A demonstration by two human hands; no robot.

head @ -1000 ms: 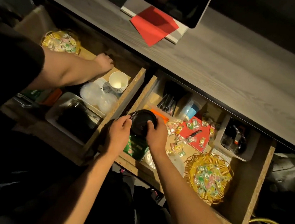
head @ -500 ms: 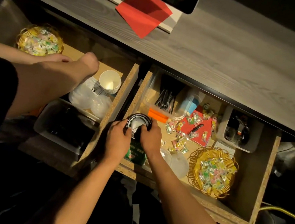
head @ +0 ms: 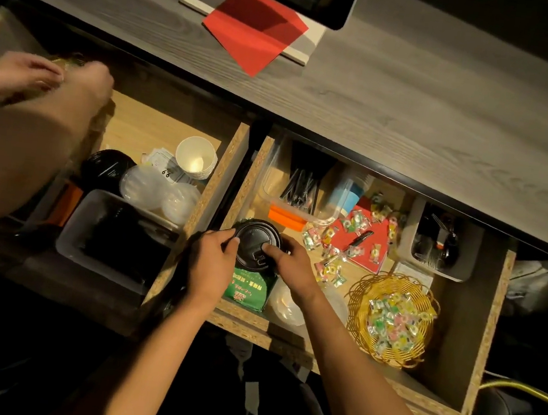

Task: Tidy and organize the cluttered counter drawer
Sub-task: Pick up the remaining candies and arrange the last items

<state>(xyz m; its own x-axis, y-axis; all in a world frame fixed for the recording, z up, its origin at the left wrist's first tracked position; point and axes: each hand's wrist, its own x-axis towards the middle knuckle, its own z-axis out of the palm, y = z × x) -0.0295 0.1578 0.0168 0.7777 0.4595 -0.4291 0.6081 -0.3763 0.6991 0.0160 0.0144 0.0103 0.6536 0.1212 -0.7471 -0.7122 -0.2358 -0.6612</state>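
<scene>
Far left, another person's hands [head: 37, 74] work at the back of the left drawer [head: 138, 121], which I see holds a stack of paper cups [head: 196, 160], clear lids [head: 159, 189] and a grey bin [head: 81, 218]. In the right drawer [head: 455, 350], left hand [head: 212, 262] and right hand [head: 288, 261] both pinch a black lid [head: 256, 244] at its edges, fingers curled on the rim, above a green packet [head: 248, 290]. Right of that: loose candies [head: 340, 246], a red booklet [head: 371, 233], a wicker basket [head: 359, 286] of candies, a grey tray [head: 468, 241].
</scene>
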